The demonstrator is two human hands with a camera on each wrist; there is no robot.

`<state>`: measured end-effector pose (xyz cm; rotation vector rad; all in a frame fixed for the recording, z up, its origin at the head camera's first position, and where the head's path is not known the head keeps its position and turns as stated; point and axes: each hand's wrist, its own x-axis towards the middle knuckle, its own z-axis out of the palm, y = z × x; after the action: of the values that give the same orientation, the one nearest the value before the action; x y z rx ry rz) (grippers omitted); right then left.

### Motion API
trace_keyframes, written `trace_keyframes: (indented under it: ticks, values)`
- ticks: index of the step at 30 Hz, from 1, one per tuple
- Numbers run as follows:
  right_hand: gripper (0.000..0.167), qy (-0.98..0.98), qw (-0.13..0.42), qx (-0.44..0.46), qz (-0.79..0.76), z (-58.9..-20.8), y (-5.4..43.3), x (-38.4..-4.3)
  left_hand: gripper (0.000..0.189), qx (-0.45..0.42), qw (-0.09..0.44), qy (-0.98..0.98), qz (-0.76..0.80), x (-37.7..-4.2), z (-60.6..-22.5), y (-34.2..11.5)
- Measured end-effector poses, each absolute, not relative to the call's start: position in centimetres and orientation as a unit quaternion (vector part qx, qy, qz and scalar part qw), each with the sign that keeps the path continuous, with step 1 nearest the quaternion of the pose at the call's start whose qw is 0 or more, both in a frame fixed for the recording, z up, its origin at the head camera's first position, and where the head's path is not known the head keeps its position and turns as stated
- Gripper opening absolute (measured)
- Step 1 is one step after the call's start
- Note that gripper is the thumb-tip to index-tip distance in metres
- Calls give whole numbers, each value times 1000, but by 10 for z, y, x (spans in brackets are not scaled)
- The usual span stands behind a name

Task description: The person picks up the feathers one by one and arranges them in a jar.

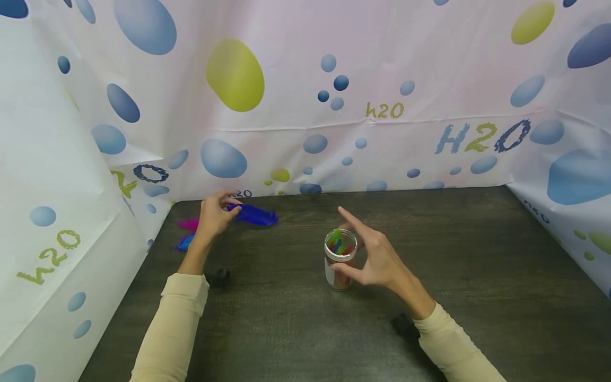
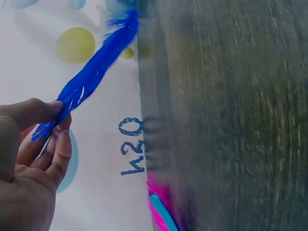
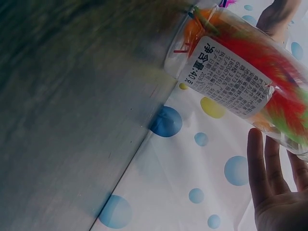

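Sleeves [image 1: 169, 329] are entering the head view from below, running off its bottom edge. The left hand [image 1: 216, 215] is pinching a blue feather [image 1: 258, 215] near the table's [image 1: 296, 329] back edge. A pink feather [image 1: 188, 224] and a light-blue feather [image 1: 184, 242] are lying by the left edge, half hidden behind the arm. A jar [image 1: 340, 273] is standing nearer the middle, feathers showing in its mouth; dark wood is spreading between it and the blue feather, and widely to its right. The right hand [image 1: 379, 260] is spreading thumb and fingers around the jar, some fingers passing behind it.

In the left wrist view, thumb and fingertips are gripping one end of the blue feather, the other reaching over the table edge; the pink feather is running out of frame.

In the right wrist view, straight fingers are lying at the jar's side, contact being unclear. The right border is cutting off its mouth.
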<state>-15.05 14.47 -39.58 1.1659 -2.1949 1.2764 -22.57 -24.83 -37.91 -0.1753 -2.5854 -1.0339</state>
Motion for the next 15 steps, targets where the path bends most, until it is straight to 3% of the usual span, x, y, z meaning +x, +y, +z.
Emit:
trace_keyframes:
  ticks: [15]
  values:
    - [96,-774,179,412,447,-397,145,-150,48,-104,206,-869,-437,-222,-363,-235]
